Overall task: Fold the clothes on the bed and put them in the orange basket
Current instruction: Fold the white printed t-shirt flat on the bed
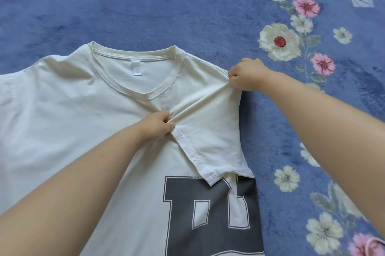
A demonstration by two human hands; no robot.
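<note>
A cream T-shirt (68, 114) with a dark grey block print (210, 216) lies face up on the blue bed cover, collar toward the far side. Its right sleeve (214, 137) is folded inward over the chest. My left hand (159, 123) pinches the sleeve's hem corner just below the collar. My right hand (246, 74) grips the fabric at the right shoulder fold. The cloth is stretched taut between the two hands. The orange basket is not in view.
The blue plush bed cover (145, 5) has a band of white and pink flowers (279, 41) along the right side. A pink object (375, 245) peeks in at the bottom right corner.
</note>
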